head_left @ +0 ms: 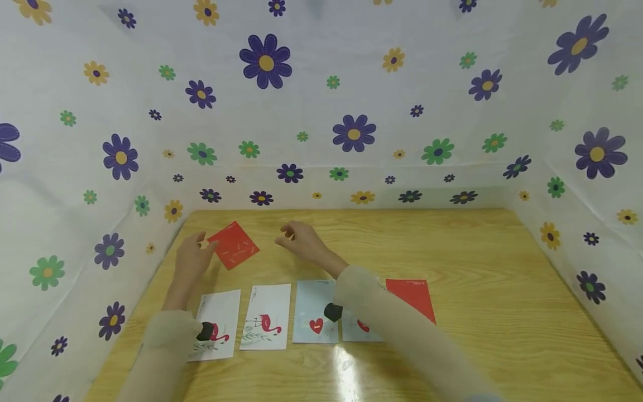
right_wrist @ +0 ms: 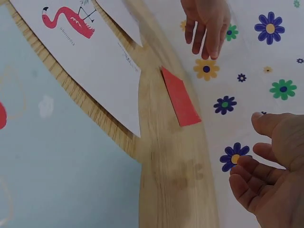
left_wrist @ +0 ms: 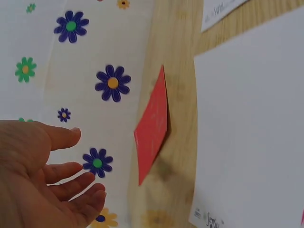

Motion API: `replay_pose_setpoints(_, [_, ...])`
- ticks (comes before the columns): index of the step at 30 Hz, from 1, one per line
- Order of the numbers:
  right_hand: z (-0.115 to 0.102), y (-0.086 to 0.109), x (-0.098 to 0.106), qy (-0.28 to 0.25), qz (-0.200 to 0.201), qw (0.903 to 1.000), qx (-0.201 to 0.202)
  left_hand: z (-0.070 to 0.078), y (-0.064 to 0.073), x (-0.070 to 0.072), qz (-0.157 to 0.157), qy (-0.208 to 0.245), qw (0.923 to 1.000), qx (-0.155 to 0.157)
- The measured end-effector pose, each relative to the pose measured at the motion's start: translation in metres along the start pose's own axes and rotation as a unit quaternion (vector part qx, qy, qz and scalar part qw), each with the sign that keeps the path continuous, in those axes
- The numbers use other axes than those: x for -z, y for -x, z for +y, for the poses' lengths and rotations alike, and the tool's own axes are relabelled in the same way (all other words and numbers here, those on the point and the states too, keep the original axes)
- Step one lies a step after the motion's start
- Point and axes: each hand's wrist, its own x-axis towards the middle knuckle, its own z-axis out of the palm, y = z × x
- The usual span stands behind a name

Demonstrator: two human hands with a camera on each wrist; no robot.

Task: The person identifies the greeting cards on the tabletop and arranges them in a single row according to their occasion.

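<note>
A square red card (head_left: pixel 234 245) lies turned like a diamond at the back left of the wooden table. Just left of it is my left hand (head_left: pixel 195 254), fingers loosely bent; its thumb overlaps the card's left corner in the head view, while the left wrist view shows a gap between them. My right hand (head_left: pixel 303 240) hovers to the card's right with relaxed fingers and holds nothing. In the right wrist view, both the red card (right_wrist: pixel 182 99) and the left hand (right_wrist: pixel 207 26) appear beyond the right hand (right_wrist: pixel 273 166).
Nearer me stand in a row two white flamingo cards (head_left: pixel 223 304) (head_left: pixel 266 301), two pale blue heart cards (head_left: pixel 313 301) and another red card (head_left: pixel 412 296). My right sleeve (head_left: pixel 402 329) hides parts of the last two. Flower-printed cloth (head_left: pixel 301 95) walls the table's back and sides.
</note>
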Motion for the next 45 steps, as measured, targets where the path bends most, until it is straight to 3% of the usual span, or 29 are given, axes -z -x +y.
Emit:
replay_pose_setpoints(11, [-0.012,-0.028,-0.039,0.068,-0.027,0.9973,-0.012,-0.038,-0.034,0.005,-0.018,-0.056,0.9982,-0.012])
replay_pose_setpoints(17, [-0.023,-0.037,-0.057,0.129,-0.026,0.9913,0.004,-0.052,-0.042,-0.008,-0.036,-0.071,0.9968,-0.007])
replay_pose_setpoints(22, [-0.027,-0.044,-0.072,0.184,-0.051,0.9816,0.012,-0.045,-0.043,-0.021,-0.042,-0.050,0.9976,0.025])
replay_pose_setpoints(27, [-0.027,-0.045,-0.078,0.242,-0.093,0.9659,0.010,-0.020,-0.027,-0.026,-0.051,-0.008,0.9976,0.046])
replay_pose_setpoints(29, [-0.028,-0.043,-0.080,0.262,-0.112,0.9585,0.002,-0.015,-0.023,-0.025,-0.059,-0.019,0.9969,0.048])
replay_pose_setpoints(33, [-0.026,-0.040,-0.084,0.305,-0.134,0.9430,0.008,-0.020,-0.029,-0.029,-0.069,-0.070,0.9925,0.073])
replay_pose_setpoints(38, [-0.022,-0.041,-0.085,0.358,-0.131,0.9239,0.036,-0.026,-0.037,-0.030,-0.091,-0.109,0.9879,0.063])
replay_pose_setpoints(41, [-0.020,-0.040,-0.085,0.364,-0.127,0.9218,0.041,-0.025,-0.037,-0.029,-0.102,-0.099,0.9883,0.056])
replay_pose_setpoints(45, [-0.018,-0.039,-0.085,0.351,-0.110,0.9290,0.041,-0.022,-0.035,-0.029,-0.108,-0.076,0.9901,0.048])
